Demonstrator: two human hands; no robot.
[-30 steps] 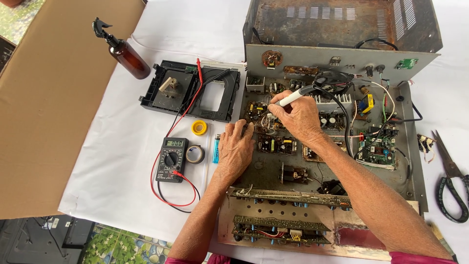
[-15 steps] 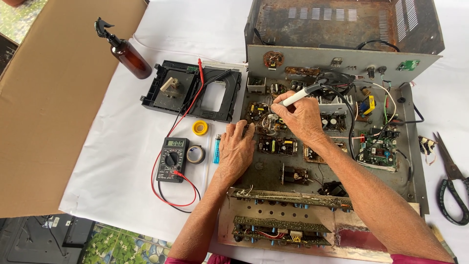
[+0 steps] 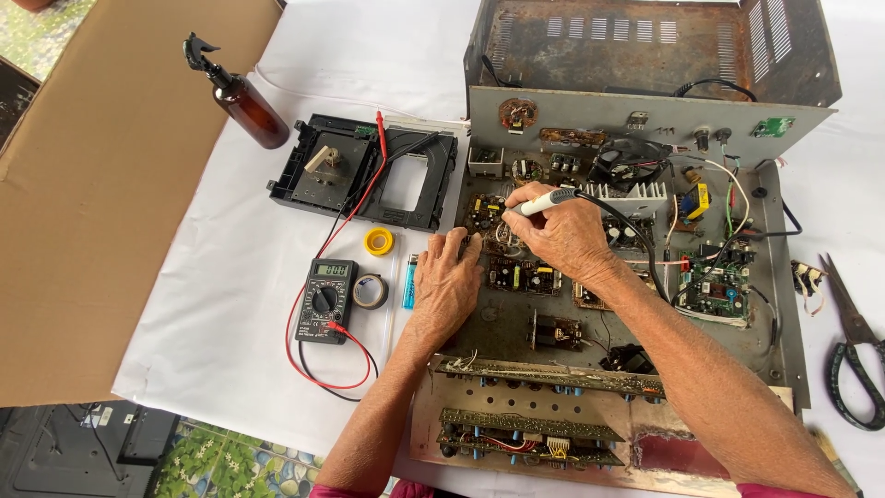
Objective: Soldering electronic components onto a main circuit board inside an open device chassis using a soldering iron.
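An opened grey metal chassis point(image 3: 779, 304) full of circuit boards lies on a white cloth. My right hand point(image 3: 562, 235) grips a white soldering iron point(image 3: 544, 201) like a pen, its tip down on a small board point(image 3: 484, 210) at the chassis's left side. A black cord point(image 3: 636, 235) runs from the iron over my wrist. My left hand point(image 3: 447, 281) rests flat on the chassis's left edge, fingers touching beside that board and a brown board point(image 3: 524, 275). Whether it pinches anything is hidden.
A multimeter point(image 3: 327, 300) with red and black leads, a tape roll point(image 3: 371, 291), yellow roll point(image 3: 378, 242) and blue lighter point(image 3: 408, 281) lie left of my left hand. Behind them are a black disc tray point(image 3: 369, 171) and brown spray bottle point(image 3: 241, 97). Scissors point(image 3: 853, 355) lie far right, cardboard point(image 3: 101, 166) left.
My right hand with the iron has shifted slightly left toward the small board. My left hand has slid a little up toward it.
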